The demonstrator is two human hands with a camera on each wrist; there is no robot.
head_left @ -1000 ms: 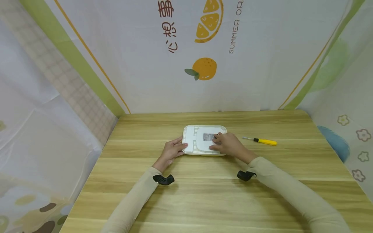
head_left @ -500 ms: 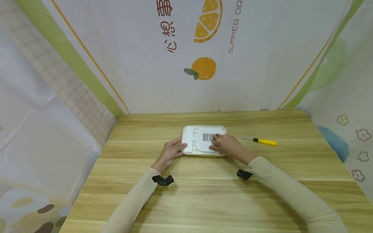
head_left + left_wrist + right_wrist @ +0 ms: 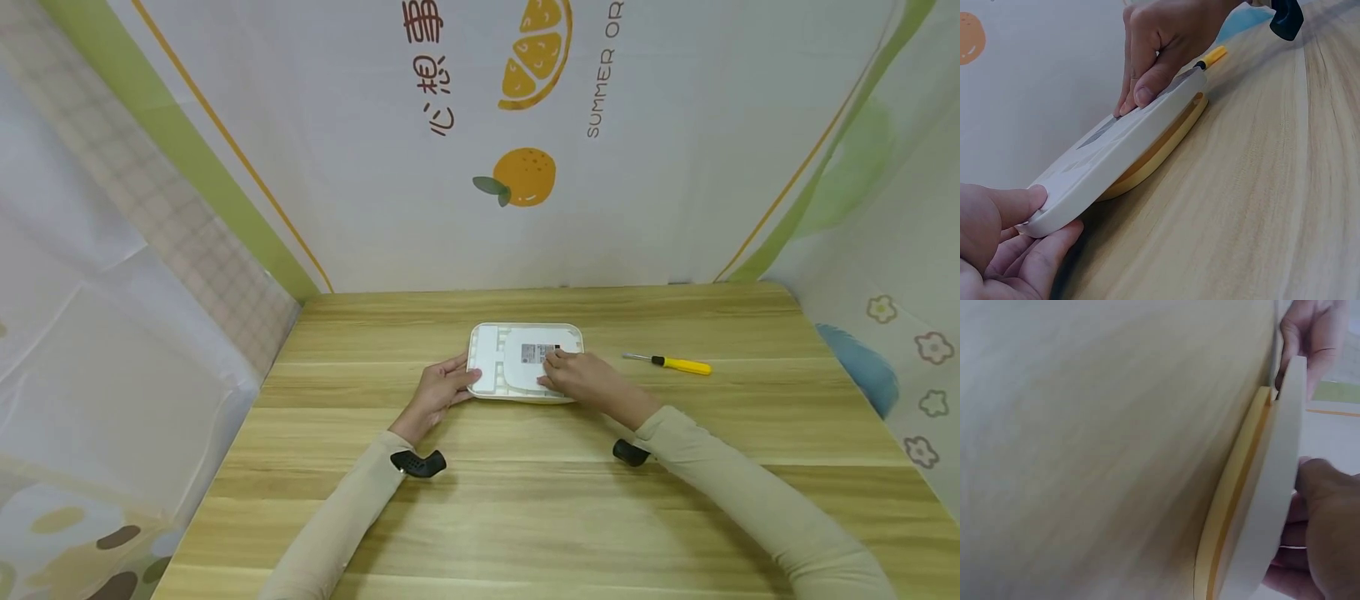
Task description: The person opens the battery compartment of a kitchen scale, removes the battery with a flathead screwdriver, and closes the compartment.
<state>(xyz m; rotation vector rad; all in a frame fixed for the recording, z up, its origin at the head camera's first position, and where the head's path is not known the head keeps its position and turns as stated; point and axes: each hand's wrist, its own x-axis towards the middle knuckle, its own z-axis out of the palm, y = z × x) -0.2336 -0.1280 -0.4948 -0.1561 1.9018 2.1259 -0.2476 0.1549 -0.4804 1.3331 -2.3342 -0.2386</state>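
A white, rounded rectangular plastic device (image 3: 487, 360) has a flat raised panel with a grey printed label (image 3: 534, 353) facing up. Its lower part is a yellow shell (image 3: 1159, 164), close over the table. The device is tilted, its left end lifted off the tabletop. My left hand (image 3: 441, 390) pinches that left end, thumb on top and fingers beneath. On the raised panel, the fingertips and thumb of my right hand (image 3: 588, 379) press beside the label, covering the panel's lower right part.
A screwdriver with a yellow handle (image 3: 686, 366) lies right of the device, its metal tip towards it. The wooden table (image 3: 517, 517) ends at a printed cloth backdrop (image 3: 637, 225). Black wrist mounts (image 3: 420, 463) stick out from both sleeves.
My right hand has slid slightly towards me across the panel, uncovering more of the label and a black mark at its right end. My left hand keeps its hold in place.
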